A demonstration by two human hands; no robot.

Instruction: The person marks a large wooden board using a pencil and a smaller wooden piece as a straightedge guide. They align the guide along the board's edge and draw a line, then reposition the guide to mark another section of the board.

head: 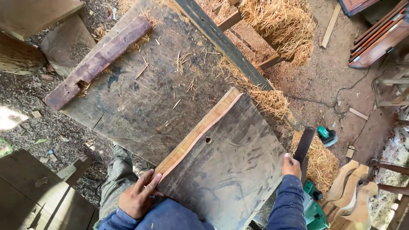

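A single view is provided, taken from a camera worn on the head and directed steeply downward. The left hand point(138, 196) and right hand point(291, 166) are seen close, at the lower edge of the frame. The grey wooden slab point(226, 166) fills the centre. The dirt floor point(315, 85) is seen farther off, toward the top. No second view is supplied.

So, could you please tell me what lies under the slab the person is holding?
The slab rests on a larger dark board, with straw at its far edge. The left hand presses its pale edge; the right hand grips the other side. Whatever lies directly beneath is covered.
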